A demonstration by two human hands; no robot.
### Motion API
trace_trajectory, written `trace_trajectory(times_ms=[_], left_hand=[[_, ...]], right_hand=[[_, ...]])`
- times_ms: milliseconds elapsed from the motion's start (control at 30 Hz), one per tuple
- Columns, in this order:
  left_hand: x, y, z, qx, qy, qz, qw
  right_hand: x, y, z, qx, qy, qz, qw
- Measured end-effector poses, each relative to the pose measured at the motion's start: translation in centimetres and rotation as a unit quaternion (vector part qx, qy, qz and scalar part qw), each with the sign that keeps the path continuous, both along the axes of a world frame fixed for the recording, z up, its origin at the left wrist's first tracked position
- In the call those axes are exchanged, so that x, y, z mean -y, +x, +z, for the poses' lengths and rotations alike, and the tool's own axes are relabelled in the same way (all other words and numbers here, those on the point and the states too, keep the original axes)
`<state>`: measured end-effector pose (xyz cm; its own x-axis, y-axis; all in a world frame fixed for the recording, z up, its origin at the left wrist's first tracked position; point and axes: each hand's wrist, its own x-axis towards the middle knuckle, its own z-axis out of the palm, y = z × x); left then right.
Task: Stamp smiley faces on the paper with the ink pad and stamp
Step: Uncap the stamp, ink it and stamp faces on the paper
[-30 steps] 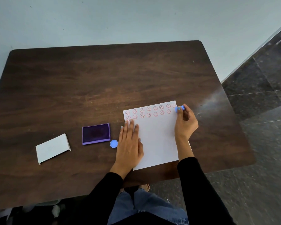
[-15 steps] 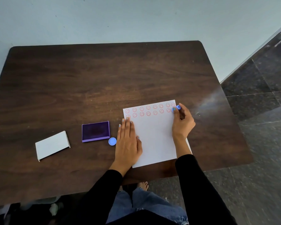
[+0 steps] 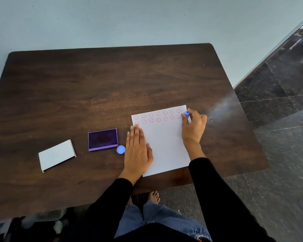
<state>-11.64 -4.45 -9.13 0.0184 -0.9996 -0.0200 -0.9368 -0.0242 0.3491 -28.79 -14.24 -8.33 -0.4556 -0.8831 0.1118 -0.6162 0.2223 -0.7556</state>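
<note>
A white sheet of paper (image 3: pixel 164 144) lies near the table's front edge, with two rows of red smiley faces (image 3: pixel 158 116) along its top. My right hand (image 3: pixel 193 127) pinches a small blue stamp (image 3: pixel 186 113) and holds it down at the right end of the second row. My left hand (image 3: pixel 137 149) lies flat on the paper's left edge, fingers together. An open purple ink pad (image 3: pixel 102 139) sits left of the paper.
A round blue cap (image 3: pixel 120 149) rests between the ink pad and my left hand. A white lid (image 3: pixel 57 155) lies further left on the dark wooden table (image 3: pixel 94 84). Dark tiled floor lies to the right, a pale wall behind.
My right hand has brought the stamp from just off the paper's top right corner down and left onto the end of the second row. My left hand has stayed on the paper.
</note>
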Motion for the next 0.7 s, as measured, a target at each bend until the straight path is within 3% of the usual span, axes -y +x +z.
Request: trace_trajectory(times_ms=[167,300,433,567,700], left_hand=[[-0.06,0.02,-0.11,0.008,0.003,-0.001,1.0],[0.05,0.03,-0.45,0.015,0.013,-0.001,1.0],[-0.02,0.09,-0.5,0.012,0.016,0.0,1.0],[0.04,0.14,-0.48,0.007,0.009,-0.002,1.0],[0.05,0.14,-0.45,0.01,0.01,-0.004,1.0]], right_hand=[[0.43,0.21,0.31,0.026,0.028,-0.064,0.997],[0.31,0.21,0.44,-0.056,0.025,-0.041,0.997],[0.55,0.3,0.6,0.027,0.034,-0.076,0.996],[0.55,0.17,0.64,-0.029,0.05,-0.051,0.997],[0.66,0.09,0.7,0.017,0.042,-0.065,0.997]])
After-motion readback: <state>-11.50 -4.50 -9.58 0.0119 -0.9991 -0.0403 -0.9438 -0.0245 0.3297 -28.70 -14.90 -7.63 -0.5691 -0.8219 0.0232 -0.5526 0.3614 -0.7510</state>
